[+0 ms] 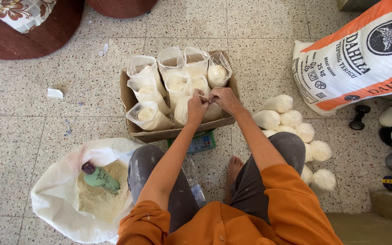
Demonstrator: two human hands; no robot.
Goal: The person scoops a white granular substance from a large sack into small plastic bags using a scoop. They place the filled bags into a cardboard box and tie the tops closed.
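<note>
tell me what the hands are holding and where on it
Both the left hand and the right hand grip the gathered top of a clear plastic bag of flour standing in the cardboard box.

left hand grip pinched | right hand grip pinched | fingertips meeting

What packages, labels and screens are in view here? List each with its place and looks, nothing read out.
Large sack: top right on the floor, white with orange bands and a round black emblem.
Cardboard box: centre, brown, holding clear bags of pale powder.
Clear bag: at the box's front, under the left hand and right hand.
Tied white bags: heaped right of the box.
Open white sack: bottom left, pale powder and a green scoop inside.
Calculator: below the box, teal.
</note>
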